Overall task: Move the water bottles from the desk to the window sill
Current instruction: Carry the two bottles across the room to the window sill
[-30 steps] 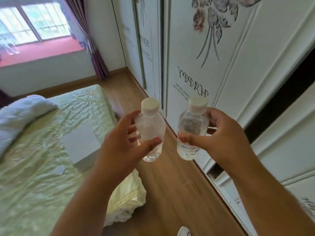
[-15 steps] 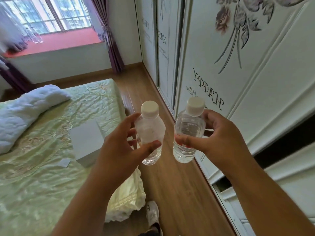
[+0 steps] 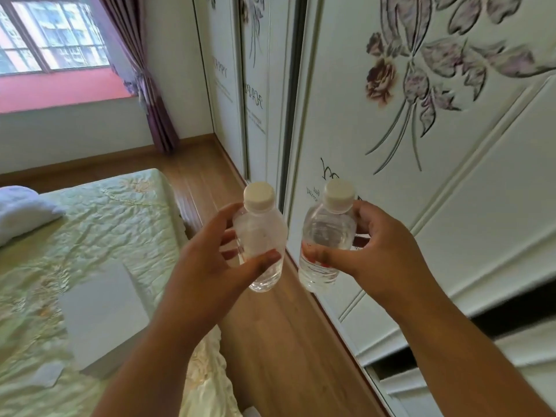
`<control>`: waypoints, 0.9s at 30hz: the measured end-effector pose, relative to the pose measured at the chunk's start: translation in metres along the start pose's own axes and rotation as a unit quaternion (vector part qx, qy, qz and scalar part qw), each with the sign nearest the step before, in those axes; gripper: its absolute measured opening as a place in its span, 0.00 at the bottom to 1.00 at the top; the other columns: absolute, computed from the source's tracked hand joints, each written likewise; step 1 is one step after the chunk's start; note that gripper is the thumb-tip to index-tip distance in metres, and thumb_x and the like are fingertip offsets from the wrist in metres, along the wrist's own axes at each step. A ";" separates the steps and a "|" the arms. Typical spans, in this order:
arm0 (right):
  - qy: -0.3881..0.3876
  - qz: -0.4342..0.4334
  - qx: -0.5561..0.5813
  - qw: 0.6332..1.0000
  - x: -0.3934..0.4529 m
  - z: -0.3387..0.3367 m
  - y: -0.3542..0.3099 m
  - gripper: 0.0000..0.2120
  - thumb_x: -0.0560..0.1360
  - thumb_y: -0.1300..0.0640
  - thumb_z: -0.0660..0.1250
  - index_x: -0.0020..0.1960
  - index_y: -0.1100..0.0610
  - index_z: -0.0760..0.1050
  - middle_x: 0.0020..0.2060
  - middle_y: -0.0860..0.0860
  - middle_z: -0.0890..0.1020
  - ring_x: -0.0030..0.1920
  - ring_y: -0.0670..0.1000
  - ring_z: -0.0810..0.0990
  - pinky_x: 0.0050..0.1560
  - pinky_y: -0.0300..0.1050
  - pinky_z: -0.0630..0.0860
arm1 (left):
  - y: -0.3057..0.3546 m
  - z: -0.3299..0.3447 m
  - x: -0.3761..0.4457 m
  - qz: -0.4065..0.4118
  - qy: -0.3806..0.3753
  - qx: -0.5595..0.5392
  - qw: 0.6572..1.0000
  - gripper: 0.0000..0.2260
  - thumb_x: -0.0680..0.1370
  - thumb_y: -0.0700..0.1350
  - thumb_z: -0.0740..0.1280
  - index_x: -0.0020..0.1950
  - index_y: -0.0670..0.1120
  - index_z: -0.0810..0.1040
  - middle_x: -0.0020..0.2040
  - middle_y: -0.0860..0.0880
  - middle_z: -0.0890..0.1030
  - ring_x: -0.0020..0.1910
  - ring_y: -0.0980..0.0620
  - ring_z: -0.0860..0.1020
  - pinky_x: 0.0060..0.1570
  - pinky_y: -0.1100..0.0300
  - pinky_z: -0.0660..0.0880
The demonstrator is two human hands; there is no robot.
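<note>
A wood floor [image 3: 270, 341] runs between the bed [image 3: 99, 224] on the left and the flowered wardrobe doors [image 3: 451, 182] on the right, with the red window sill [image 3: 60, 88] far off by the curtain [image 3: 147, 85] and partly cut off at the frame's edge. The left hand [image 3: 210, 266] wraps one bottle [image 3: 260, 236], the right hand [image 3: 382, 251] grips the other bottle [image 3: 328, 236], both upright in mid-air, fingers hiding their far sides. A white box [image 3: 102, 317] lies blurred on the bed.

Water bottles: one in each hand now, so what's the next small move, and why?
Probably keep walking forward along the floor toward the window sill. The left hand and right hand each grip a capped bottle upright, and the sill lies far ahead, beyond the bed.
</note>
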State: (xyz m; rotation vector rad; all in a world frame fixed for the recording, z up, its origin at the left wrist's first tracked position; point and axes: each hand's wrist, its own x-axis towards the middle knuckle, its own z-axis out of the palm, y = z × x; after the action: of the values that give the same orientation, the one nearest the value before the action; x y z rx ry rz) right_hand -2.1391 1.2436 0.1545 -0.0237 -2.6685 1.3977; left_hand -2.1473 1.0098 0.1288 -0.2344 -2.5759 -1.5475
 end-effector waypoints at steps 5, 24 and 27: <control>-0.004 0.002 0.007 1.000 0.033 0.025 -0.005 0.25 0.63 0.41 0.81 0.54 0.37 0.73 0.45 0.29 0.80 0.49 0.25 0.76 0.39 0.19 0.70 | -0.020 -0.019 0.032 -0.004 0.001 0.000 1.000 0.36 0.64 0.64 0.77 0.69 0.68 0.66 0.57 0.72 0.75 0.54 0.71 0.76 0.48 0.72 0.72; -0.103 -0.067 0.050 0.991 0.234 0.093 -0.011 0.35 0.62 0.40 0.81 0.66 0.44 0.75 0.56 0.38 0.83 0.52 0.36 0.80 0.45 0.25 0.74 | -0.059 -0.054 0.172 -0.087 0.104 0.055 0.989 0.38 0.66 0.58 0.80 0.74 0.60 0.70 0.65 0.61 0.80 0.62 0.59 0.80 0.61 0.53 0.80; -0.119 -0.083 0.054 0.988 0.281 0.095 -0.014 0.35 0.62 0.40 0.81 0.66 0.44 0.75 0.56 0.39 0.83 0.52 0.36 0.81 0.45 0.25 0.75 | -0.060 -0.054 0.209 -0.096 0.128 0.049 0.986 0.38 0.65 0.59 0.80 0.73 0.59 0.71 0.65 0.61 0.80 0.62 0.59 0.80 0.61 0.51 0.81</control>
State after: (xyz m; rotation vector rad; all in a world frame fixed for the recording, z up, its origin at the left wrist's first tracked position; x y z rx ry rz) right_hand -2.4290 1.1790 0.1427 0.3916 -2.6954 1.5769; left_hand -2.3621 0.9486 0.1411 0.2155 -2.5196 -1.3945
